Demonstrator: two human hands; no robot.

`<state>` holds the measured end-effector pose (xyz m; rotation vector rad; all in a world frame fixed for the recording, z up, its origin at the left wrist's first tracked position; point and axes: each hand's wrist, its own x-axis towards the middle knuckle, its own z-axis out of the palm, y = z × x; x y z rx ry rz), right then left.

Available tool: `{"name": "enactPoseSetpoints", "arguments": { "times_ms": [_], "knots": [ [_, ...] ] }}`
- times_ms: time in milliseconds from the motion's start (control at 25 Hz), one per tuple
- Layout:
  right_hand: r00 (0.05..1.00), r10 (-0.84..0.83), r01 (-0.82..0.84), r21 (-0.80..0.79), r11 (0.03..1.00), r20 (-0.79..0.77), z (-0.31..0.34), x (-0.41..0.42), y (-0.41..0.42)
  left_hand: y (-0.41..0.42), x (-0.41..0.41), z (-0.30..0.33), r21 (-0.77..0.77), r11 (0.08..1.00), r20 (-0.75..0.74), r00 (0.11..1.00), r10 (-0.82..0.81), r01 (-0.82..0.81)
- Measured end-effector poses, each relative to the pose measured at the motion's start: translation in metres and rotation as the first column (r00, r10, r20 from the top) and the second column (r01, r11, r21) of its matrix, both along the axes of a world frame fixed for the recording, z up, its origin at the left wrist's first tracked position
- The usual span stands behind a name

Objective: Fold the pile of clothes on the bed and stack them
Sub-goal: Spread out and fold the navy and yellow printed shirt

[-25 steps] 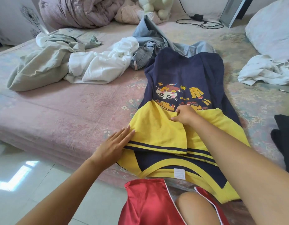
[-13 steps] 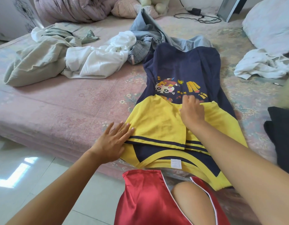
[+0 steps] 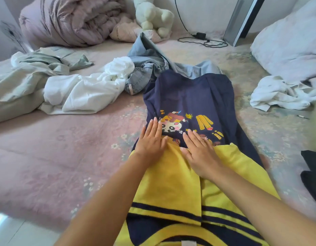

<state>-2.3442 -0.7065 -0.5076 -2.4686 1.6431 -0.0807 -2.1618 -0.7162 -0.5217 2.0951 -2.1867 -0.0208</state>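
A navy and yellow shirt (image 3: 191,96) with a cartoon print lies flat on the bed, its yellow sleeves folded inward over the middle. My left hand (image 3: 151,139) lies flat with straight fingers where the yellow meets the navy, left of the print. My right hand (image 3: 199,151) presses flat beside it on the yellow sleeve edge. Behind the shirt lie grey jeans (image 3: 146,68), a white garment (image 3: 86,93) and a pale green one (image 3: 29,77), all crumpled.
The pink floral bed (image 3: 56,157) has a rolled quilt (image 3: 72,20) and a plush toy (image 3: 153,15) at the back. A white cloth (image 3: 277,95) and pillow (image 3: 292,41) sit right. A black garment (image 3: 313,174) lies at the right edge. A cable (image 3: 203,41) runs by the wall.
My left hand moved from the shirt's left sleeve edge up to the middle beside my right hand. My right hand slid a little further up. The view leaned closer over the bed.
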Motion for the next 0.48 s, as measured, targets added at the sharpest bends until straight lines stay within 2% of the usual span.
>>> {"name": "enactPoseSetpoints", "arguments": {
  "times_ms": [80,160,280,360,440,480],
  "knots": [
    [0.999,0.015,-0.012,-0.071,0.997,0.045,0.001,0.01,-0.057,-0.028,-0.011,-0.007,-0.081,0.996,0.023,0.999,0.024,-0.023],
    [0.998,0.046,-0.05,-0.097,0.994,-0.041,-0.004,0.024,-0.118,-0.039,-0.02,-0.021,-0.104,0.994,0.024,1.0,-0.02,0.022],
    [0.999,0.014,-0.013,0.018,1.0,-0.046,-0.01,0.043,-0.177,-0.038,-0.02,-0.02,-0.249,0.967,-0.107,0.991,-0.078,0.049],
    [0.999,-0.026,0.023,0.062,0.998,0.041,-0.01,0.052,-0.205,-0.07,-0.003,-0.009,-0.336,0.94,-0.19,0.982,-0.01,-0.055],
    [0.999,-0.036,0.034,0.1,0.994,0.025,-0.007,0.056,-0.226,-0.121,0.018,0.01,-0.26,0.939,-0.303,0.942,0.143,-0.227],
    [0.999,-0.026,0.031,0.147,0.989,-0.033,-0.005,0.055,-0.234,-0.147,0.028,0.02,-0.139,0.942,-0.372,0.898,0.236,-0.305]
  ]
}}
